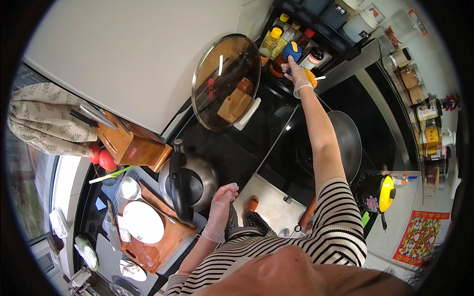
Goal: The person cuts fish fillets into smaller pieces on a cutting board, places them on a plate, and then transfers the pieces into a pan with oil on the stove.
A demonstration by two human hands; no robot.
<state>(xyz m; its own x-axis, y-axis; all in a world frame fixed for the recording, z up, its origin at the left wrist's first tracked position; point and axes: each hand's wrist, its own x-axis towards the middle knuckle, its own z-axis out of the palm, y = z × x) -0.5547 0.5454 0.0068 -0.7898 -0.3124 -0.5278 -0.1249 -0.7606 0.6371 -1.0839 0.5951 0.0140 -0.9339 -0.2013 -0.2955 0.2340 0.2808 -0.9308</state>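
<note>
A clear glove covers my right hand [296, 78], which is stretched far forward to the bottle rack. Its thumb lies on the blue lid [292, 50] of a dark bottle, and the fingers close round the bottle's side, partly hidden. Beside that hand sits an orange seasoning container [310, 77] with a white spoon handle. My left hand [223, 200], also gloved, hangs in front of my body with its fingers curled in and nothing visible in them. Nearest to it stands a steel kettle [197, 180] with a black handle.
A black wok [340, 143] sits on the hob under my right forearm. A glass lid [224, 84] leans at the back wall. On the left are a knife block [133, 143] and a cutting board [173, 234] bearing a white plate [143, 222]. A yellow-lidded pot [373, 197] stands right.
</note>
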